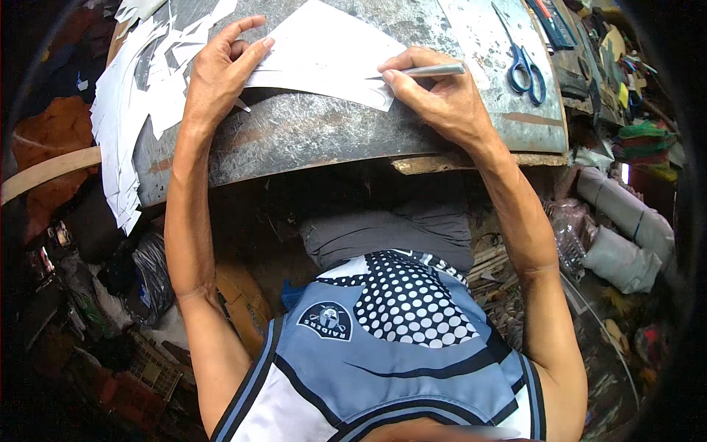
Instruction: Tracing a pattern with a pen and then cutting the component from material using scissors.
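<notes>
White paper sheet [324,44], between the hands, appears light, flexible and easily creased, best pinned flat at its edge, where the left hand [219,74] rests its thumb, fingers loosely parted, while the right hand [445,94] pinches a silver pen-shaped tool [436,71], long axis crosswise, tip toward the left hand

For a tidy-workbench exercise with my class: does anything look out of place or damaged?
Yes: white paper scraps lie jumbled and hang over the left side of the worktop, looking untidy. Ragged wood shows at its front right, perhaps broken.
</notes>
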A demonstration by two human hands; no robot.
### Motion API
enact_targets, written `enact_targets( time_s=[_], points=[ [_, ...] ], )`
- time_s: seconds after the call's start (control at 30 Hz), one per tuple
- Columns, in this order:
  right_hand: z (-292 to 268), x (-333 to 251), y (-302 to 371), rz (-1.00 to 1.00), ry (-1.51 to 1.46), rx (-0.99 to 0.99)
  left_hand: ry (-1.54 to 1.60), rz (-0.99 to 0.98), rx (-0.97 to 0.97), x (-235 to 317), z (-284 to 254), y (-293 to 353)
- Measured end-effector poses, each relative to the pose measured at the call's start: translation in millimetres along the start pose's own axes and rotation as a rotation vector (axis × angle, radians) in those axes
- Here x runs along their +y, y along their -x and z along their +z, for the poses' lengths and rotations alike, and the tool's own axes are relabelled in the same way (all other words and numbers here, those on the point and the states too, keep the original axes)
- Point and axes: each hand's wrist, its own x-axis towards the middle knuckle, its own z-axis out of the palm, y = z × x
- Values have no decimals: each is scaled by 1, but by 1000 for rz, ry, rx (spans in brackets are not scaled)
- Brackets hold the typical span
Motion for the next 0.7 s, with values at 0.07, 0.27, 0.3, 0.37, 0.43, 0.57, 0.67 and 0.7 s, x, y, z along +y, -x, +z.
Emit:
enact_targets(
  time_s=[0.07,0.27,0.3,0.37,0.43,0.57,0.67,0.7],
  points=[
    [-1,0,0,7,19,-12,-36,1,5,0,1,1],
    [-1,2,0,-23,82,-28,-37,14,2,-2,1,2],
    [-2,2,0,-40,90,-23,-59,26,9,-3,2,2],
    [-1,2,0,-36,83,-25,-84,35,17,-3,1,2],
    [-1,1,0,-34,75,-25,-36,7,5,-4,1,2],
    [-1,1,0,-29,110,-36,-51,16,10,-7,1,2],
    [0,2,1,-36,123,-29,-62,20,4,-7,0,2],
    [0,2,1,-38,121,-21,-61,17,-1,-6,0,2]
  ],
)
